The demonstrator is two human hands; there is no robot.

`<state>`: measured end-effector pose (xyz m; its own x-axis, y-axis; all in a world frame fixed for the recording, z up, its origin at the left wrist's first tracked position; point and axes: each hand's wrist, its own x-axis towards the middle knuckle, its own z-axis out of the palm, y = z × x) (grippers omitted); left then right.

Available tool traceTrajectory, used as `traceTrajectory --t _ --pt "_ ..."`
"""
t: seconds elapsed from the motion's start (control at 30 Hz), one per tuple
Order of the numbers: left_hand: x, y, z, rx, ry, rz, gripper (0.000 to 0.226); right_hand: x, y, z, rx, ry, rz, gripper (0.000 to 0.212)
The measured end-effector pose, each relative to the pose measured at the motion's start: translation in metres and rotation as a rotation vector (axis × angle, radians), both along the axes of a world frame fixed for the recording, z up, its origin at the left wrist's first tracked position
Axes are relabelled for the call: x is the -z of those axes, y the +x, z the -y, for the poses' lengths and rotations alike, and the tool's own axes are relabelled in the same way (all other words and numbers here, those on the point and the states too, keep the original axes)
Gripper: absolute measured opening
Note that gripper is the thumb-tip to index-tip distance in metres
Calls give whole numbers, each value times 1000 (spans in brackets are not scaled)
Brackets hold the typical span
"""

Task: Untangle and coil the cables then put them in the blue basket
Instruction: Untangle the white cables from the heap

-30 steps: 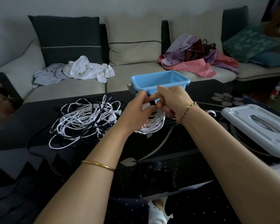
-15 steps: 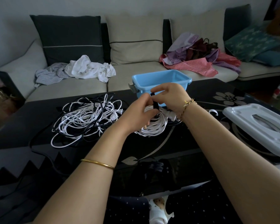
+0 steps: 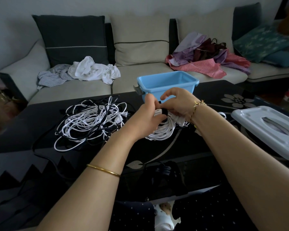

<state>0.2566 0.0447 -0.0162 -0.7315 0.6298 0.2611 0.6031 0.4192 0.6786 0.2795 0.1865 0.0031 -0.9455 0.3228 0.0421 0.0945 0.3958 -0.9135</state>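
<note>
— Why hold that white coil [image 3: 162,132] up at the top instead of leaving it flat on the table [image 3: 198,147]?

— Lifted for binding. Left hand [image 3: 147,119] wrapped round the gathered loops, fingers curled tight, clamping the turns together against springing apart. Hangs below both hands, lower loops on or just above the glass, cannot tell which. Just in front of the blue basket [image 3: 187,87], not yet in it.

— And the right hand [image 3: 178,104]?

— Busy with the black strap [image 3: 163,112] round the top of the bundle. Thumb and forefinger arched over the strap's tail, tips close together; pinching or merely touching, cannot tell. Lower fingers curled under the loops beside the white plug [image 3: 178,120], keeping that end tucked against the coil.

— Why the basket so near?

— Probably for a short drop once tied. Sits open at the far edge of the table, mouth up.

— Rest of the cables?

— Lying to the left in a tangled heap [image 3: 90,122], white and black strands crossed over each other. Apart from the coil, likely to keep the finished bundle from snagging again.

— Pale lid [image 3: 265,130] on the right?

— Set aside, clear of both hands.

— Any brand, label, lettering?

— None legible. Nothing readable on basket, lid, plug or strap. Plain bangle [image 3: 103,170] on the left forearm, thin bracelet [image 3: 198,103] at the right wrist, no marks on either.
</note>
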Motion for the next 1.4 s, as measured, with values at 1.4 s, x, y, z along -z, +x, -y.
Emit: traceTrajectory --t 1.4 --pt "46 -19 -55 -65 156 538 28 53 38 -43 -170 -367 195 26"
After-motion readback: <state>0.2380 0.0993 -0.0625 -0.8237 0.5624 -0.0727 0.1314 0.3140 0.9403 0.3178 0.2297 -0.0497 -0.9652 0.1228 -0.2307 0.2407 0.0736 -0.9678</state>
